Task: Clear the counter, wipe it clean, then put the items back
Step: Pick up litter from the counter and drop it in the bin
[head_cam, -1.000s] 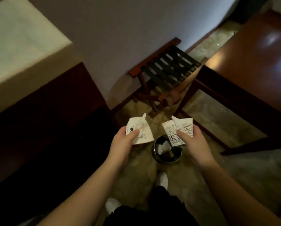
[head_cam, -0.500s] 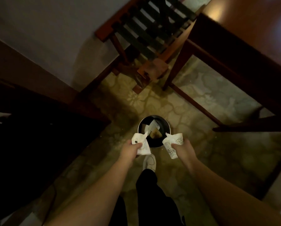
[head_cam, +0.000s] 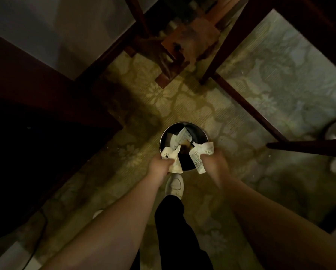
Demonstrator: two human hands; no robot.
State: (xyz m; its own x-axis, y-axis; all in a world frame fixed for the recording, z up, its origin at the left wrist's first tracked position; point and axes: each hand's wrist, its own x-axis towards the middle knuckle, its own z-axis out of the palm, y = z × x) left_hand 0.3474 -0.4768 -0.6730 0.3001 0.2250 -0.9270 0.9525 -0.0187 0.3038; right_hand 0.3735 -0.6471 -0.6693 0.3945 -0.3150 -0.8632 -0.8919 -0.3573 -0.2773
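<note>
Both grips are closed on rubbish: the left hand [head_cam: 159, 165] clutches a crumpled white wrapper [head_cam: 172, 158], and the right hand [head_cam: 215, 159] clutches a second printed packet [head_cam: 199, 157]. A second ago the two hands were held higher and further apart, with the small round bin [head_cam: 183, 147] showing between them on the floor; now they have dropped down to it, so each piece of paper overlaps the near rim, one on either side of the opening. The view has tilted down with them, and a white shoe [head_cam: 175, 185] stands just beside the bin on the patterned carpet [head_cam: 192, 106]. Scraps already lie in the bin. Neither hand has let go yet, so the rubbish is poised above the bin, not in it. I judge this to be the end of the clearing stage: once released, the papers should fall inside, leaving both hands free for wiping. The desk itself is out of view apart from dark wooden legs [head_cam: 247, 106] to the right.
</note>
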